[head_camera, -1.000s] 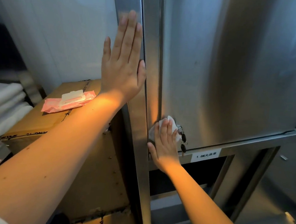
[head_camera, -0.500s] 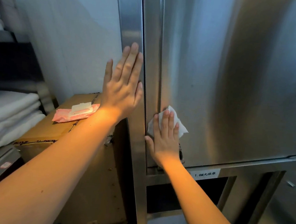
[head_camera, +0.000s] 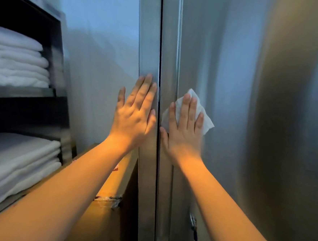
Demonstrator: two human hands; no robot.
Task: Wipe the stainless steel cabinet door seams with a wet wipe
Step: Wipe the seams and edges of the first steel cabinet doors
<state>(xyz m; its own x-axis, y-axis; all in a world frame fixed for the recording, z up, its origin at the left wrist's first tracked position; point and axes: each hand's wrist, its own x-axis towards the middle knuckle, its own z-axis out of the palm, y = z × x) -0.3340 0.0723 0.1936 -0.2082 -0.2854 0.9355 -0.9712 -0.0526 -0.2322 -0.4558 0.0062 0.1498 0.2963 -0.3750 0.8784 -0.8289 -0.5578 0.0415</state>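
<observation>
A tall stainless steel cabinet door [head_camera: 249,108] fills the right half of the view. Its dark vertical seam [head_camera: 161,54] runs down beside the steel frame post [head_camera: 149,44]. My right hand [head_camera: 184,129] lies flat with straight fingers, pressing a white wet wipe [head_camera: 207,121] against the door's left edge, just right of the seam. The wipe's corners stick out above and to the right of the fingers. My left hand [head_camera: 136,115] rests flat on the frame post, fingers straight, thumb near the seam.
A dark shelf unit [head_camera: 49,93] at the left holds stacks of folded white towels [head_camera: 17,57]. A cardboard box [head_camera: 107,207] stands below my left arm against the post. A key set [head_camera: 193,230] hangs low on the door. The pale wall [head_camera: 103,50] is behind.
My right hand has slid the wipe upward along the door edge, away from the lock. The view has tilted up, so the pink wipe pack and the label have left the frame.
</observation>
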